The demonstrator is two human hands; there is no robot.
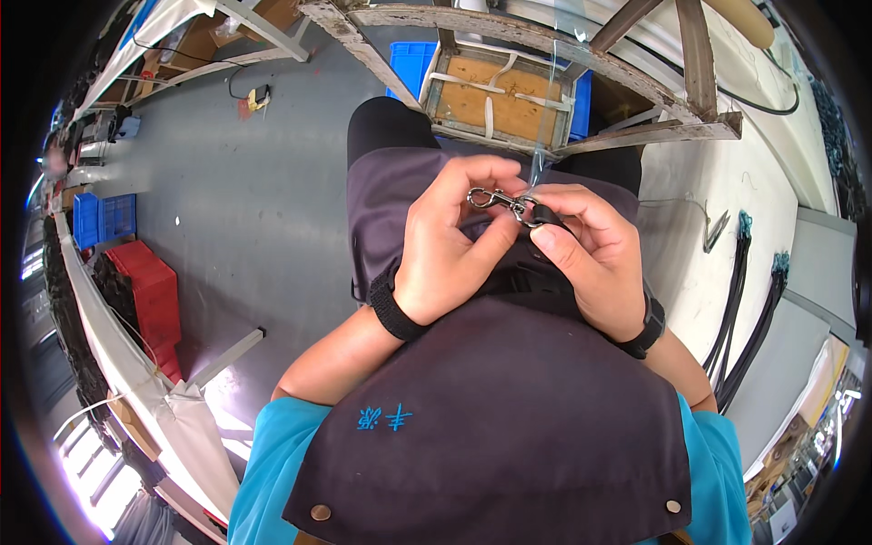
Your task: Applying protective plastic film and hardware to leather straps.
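Note:
A silver swivel snap hook [492,198] sits between my two hands, over my lap. My left hand [450,238] is closed, with the thumb and fingers around the hook's swivel end. My right hand [592,254] pinches a short black strap [547,216], which loops through the hook's metal ring. Down to my fingertips runs a strip of clear plastic film [545,127] from the frame above. Part of the strap is hidden inside my right hand.
A worn metal frame [509,22] stands ahead of my knees. Beyond it lies a wooden board with white straps [490,91] over blue crates [411,65]. On the right, black straps [747,309] hang along a white surface. A red box [154,300] stands left.

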